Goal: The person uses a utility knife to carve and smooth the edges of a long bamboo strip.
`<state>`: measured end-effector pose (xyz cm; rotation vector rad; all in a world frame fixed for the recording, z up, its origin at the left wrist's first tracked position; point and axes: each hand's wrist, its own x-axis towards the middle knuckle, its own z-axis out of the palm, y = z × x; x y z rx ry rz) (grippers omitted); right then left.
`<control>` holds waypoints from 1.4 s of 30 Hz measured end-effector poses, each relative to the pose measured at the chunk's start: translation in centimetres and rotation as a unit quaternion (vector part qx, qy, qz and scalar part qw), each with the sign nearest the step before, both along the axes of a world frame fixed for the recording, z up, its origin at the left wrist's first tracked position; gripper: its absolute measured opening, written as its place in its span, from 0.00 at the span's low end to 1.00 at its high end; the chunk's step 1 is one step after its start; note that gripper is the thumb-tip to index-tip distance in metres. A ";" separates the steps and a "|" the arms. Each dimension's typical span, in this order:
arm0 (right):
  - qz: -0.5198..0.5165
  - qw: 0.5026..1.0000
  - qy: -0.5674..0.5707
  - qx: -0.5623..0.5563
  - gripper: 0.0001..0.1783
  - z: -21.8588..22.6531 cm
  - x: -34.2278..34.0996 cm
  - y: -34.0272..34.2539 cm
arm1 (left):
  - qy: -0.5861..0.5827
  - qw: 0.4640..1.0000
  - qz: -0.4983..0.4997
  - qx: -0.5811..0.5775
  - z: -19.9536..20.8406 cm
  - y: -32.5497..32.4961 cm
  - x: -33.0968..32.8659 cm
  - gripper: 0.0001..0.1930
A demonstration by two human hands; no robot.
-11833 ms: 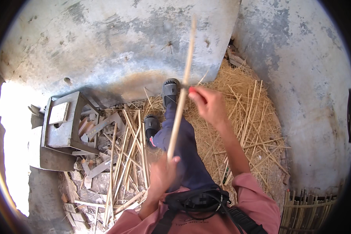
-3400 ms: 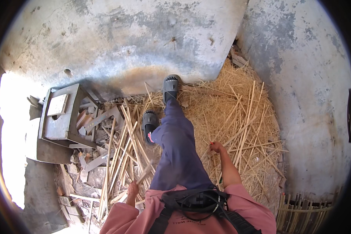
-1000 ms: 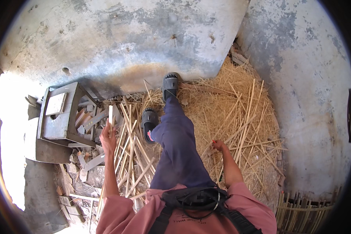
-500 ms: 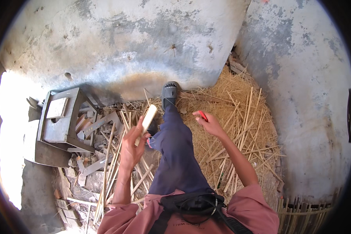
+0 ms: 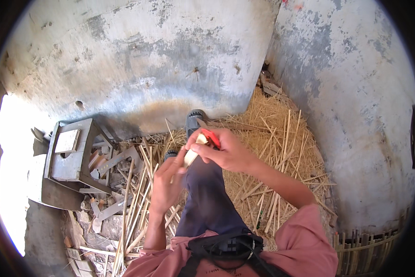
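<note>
In front of my knees, my left hand (image 5: 169,177) is closed on the lower part of a short, pale, flat piece of split bamboo (image 5: 190,158). My right hand (image 5: 223,150) meets its upper end, wrapped round a red-handled knife (image 5: 210,138). What looks like the blade sticks out past the fingers, away from me. The thumb of the right hand presses near the top of the bamboo. Where the edge touches the piece is hidden by my fingers.
Thin bamboo strips (image 5: 130,217) and rubble lie left of my legs. A heap of fine shavings (image 5: 244,180) with loose strips covers the floor at right. A worn wooden stool-like frame (image 5: 71,154) stands far left. A stained wall (image 5: 170,60) rises ahead.
My right hand has come in from the right with the knife and now meets the bamboo piece. My left hand has lowered slightly, turning the piece. The view has shifted a little.
</note>
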<state>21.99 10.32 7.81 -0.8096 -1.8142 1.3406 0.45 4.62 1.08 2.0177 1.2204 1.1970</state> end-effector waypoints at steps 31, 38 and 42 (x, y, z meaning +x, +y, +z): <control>-0.149 0.953 0.232 0.128 0.18 19.0 8.2 9.3 | 0.030 0.961 0.273 -0.025 -8.6 -4.0 -17.1 0.27; -0.153 0.955 0.246 0.070 0.17 16.1 8.1 10.1 | -0.103 0.985 -0.119 -0.076 -2.4 -1.5 -5.9 0.36; -0.189 0.948 0.245 0.070 0.19 14.8 9.2 10.2 | -0.073 0.969 -0.100 -0.213 -2.3 -2.2 -3.6 0.20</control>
